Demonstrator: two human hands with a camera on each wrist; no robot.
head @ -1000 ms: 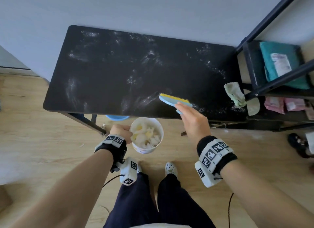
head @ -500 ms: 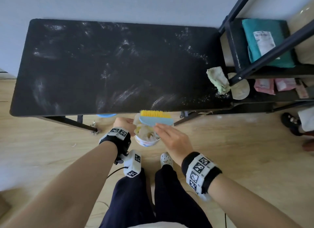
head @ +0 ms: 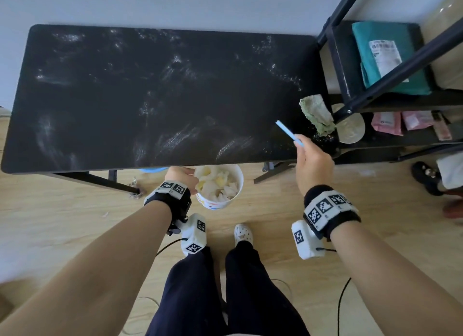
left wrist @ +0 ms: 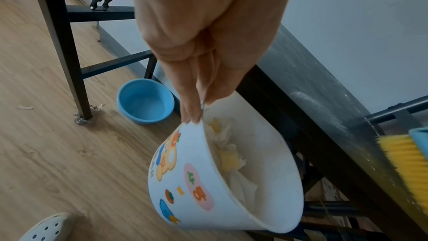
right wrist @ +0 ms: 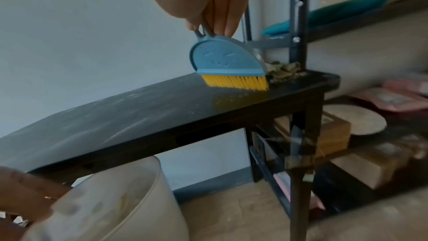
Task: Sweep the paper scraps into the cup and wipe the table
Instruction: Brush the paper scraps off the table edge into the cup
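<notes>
My left hand pinches the rim of a white printed paper cup just below the black table's front edge; white and yellow paper scraps fill it. My right hand grips the handle of a small blue brush with yellow bristles. The bristles touch the tabletop near its right end, beside a crumpled greenish rag. White dusty smears cover the tabletop.
A dark metal shelf rack stands right of the table, holding a teal package, pink packets and a round board. A blue bowl sits on the wooden floor under the table. My legs and white shoe are below.
My right hand has carried the brush from over the cup up and right onto the table's right end. The left hand keeps the cup at the table's edge.
</notes>
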